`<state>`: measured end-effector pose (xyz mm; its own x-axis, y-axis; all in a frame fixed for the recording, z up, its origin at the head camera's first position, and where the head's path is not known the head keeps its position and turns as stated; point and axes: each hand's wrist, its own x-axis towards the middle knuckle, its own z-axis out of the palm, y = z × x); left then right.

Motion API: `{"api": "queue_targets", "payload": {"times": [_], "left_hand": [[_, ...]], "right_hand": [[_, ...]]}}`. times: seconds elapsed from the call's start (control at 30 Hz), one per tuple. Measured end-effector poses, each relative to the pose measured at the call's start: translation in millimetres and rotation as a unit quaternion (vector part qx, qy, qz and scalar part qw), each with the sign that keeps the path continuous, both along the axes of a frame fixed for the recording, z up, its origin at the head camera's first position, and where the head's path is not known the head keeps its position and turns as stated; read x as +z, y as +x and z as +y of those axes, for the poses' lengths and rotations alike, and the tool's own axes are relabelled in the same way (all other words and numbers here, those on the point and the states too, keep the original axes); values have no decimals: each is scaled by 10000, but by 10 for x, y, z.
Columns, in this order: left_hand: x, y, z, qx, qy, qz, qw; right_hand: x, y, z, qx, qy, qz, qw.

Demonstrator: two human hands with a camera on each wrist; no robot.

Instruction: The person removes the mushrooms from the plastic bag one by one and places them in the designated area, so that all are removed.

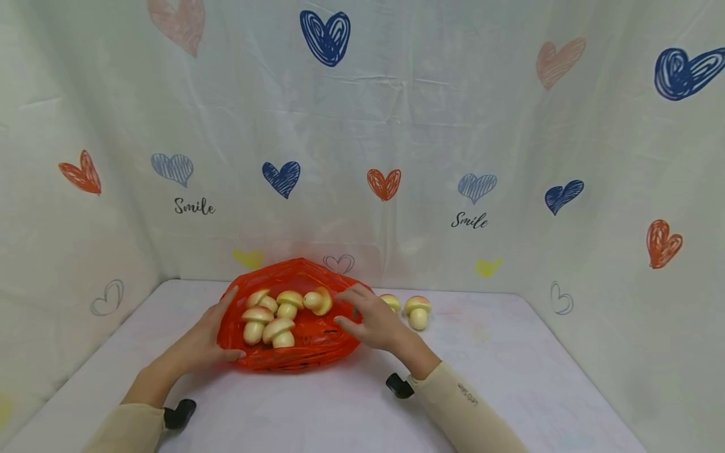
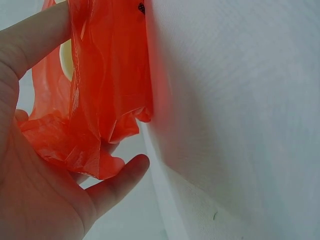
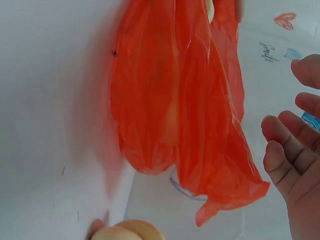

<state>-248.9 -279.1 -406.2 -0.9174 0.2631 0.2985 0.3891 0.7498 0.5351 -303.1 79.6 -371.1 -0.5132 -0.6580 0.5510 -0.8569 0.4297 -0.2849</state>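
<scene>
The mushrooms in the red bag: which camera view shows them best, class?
The head view, since it looks into the open red bag and shows five mushrooms. The left wrist view gives only a pale sliver; the right wrist view just a small pale piece, red plastic hiding the rest.

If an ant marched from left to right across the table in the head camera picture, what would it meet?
The left hand → a red bag with five mushrooms inside → the right hand → the rightmost mushroom.
</scene>
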Motion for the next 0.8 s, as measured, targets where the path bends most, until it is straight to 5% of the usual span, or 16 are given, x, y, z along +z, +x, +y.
{"api": "queue_targets", "payload": {"times": [0.8], "left_hand": [[-28, -24, -16, 6, -44, 1, 10000]], "right_hand": [[-191, -9, -485, -155, 592, -909, 9940]]}}
